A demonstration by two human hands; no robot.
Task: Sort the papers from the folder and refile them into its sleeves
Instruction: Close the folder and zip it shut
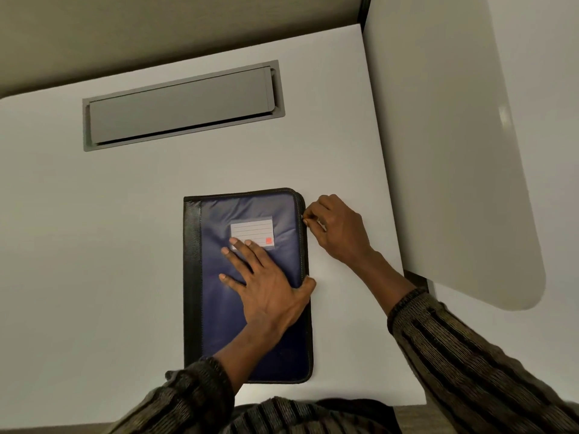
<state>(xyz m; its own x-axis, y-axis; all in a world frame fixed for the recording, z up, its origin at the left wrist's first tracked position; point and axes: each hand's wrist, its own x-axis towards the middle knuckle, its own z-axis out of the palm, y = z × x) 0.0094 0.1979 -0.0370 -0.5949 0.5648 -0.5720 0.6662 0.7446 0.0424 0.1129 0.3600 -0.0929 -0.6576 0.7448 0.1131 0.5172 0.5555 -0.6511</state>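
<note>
A dark blue zip folder [219,308] with a black spine on its left lies closed on the white desk [94,245], a white label card [252,233] on its cover. My left hand [266,286] lies flat on the cover with fingers spread, thumb at the right edge. My right hand [335,227] is at the folder's upper right edge, its thumb and fingers pinched on the small zipper pull [303,217]. No papers are in sight.
A grey cable hatch [181,104] is set into the desk beyond the folder. A pale divider panel [454,151] stands along the desk's right side. The desk's near edge runs just below the folder.
</note>
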